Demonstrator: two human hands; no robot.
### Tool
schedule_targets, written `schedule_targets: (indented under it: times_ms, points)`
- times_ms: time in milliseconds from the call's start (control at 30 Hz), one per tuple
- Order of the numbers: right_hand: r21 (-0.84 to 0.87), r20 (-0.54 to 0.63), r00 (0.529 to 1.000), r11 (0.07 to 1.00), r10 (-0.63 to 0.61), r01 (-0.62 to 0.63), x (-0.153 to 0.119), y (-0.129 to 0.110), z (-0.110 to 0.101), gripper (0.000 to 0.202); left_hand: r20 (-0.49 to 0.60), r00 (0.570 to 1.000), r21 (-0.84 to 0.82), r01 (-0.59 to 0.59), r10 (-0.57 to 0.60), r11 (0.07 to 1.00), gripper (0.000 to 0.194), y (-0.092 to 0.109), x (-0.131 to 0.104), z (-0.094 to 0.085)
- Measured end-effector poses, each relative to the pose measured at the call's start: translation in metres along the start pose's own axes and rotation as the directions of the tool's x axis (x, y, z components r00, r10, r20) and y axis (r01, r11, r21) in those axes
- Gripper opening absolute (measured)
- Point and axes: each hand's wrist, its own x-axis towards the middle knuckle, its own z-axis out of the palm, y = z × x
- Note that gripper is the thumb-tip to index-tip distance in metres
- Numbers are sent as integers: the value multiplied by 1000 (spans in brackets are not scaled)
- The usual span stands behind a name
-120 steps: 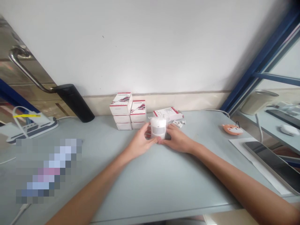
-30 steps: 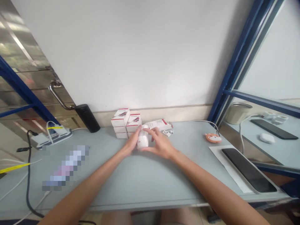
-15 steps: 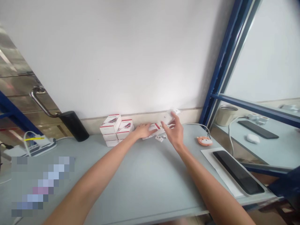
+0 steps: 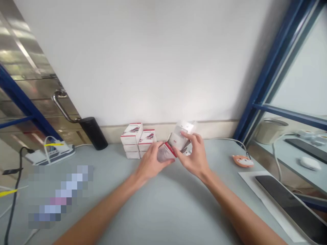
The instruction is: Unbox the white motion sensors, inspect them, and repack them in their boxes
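My left hand [image 4: 150, 160] is closed around a small red-and-white carton [image 4: 166, 152], which is tilted above the table. Between the fingers of my right hand [image 4: 195, 156] is a white item in a clear plastic bag [image 4: 182, 134], its lower end at the carton's upper opening. Whether part of it is inside the carton I cannot tell. Just left of my left hand stands a stack of similar red-and-white boxes [image 4: 133, 139]. Small white pieces [image 4: 187, 152] on the table are partly hidden behind my right hand.
A black cylinder [image 4: 94, 133] and a white power strip [image 4: 55, 153] stand on the left of the grey table [image 4: 163, 214]. To the right lie an orange animal-faced pouch [image 4: 243, 161] and a dark phone-like slab [image 4: 288, 204] on white paper. A blue-framed mirror [image 4: 296, 115] borders the right side.
My left hand has picked the carton up off the table, where it lay flat, and it now looks opened out. My right hand has brought the bagged item to it. The view has shifted.
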Motion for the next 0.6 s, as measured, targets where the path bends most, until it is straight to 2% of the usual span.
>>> schedule_targets:
  times_ms: [100, 200, 300, 400, 467, 533, 600]
  points:
    - [-6, 90, 987, 991, -132, 133, -16, -15, 6, 54, -48, 996, -74, 78, -82, 994, 65, -3, -25, -6]
    - [35, 210, 958, 981, -196, 193, -25, -22, 7, 53, -22, 987, -175, 150, -157, 973, 69, -3, -37, -9]
    - [80, 335, 915, 975, -224, 209, -25, -22, 6, 43, 41, 975, -363, 217, -217, 906, 65, 1, -42, -8]
    - [97, 363, 907, 977, -211, 188, -25, -21, 7, 32, 77, 961, -478, 270, -266, 836, 65, 6, -43, -5]
    - [114, 343, 920, 981, -188, 157, -28, -20, 10, 42, 88, 958, -478, 283, -275, 832, 68, 6, -44, -4]
    - [140, 310, 940, 985, -140, 100, -31, -20, 12, 61, 86, 962, -452, 269, -258, 850, 71, 4, -44, -2]
    - [126, 302, 948, 990, -99, 64, -33, -21, 13, 69, 32, 981, -436, 184, -189, 881, 73, 1, -45, 2]
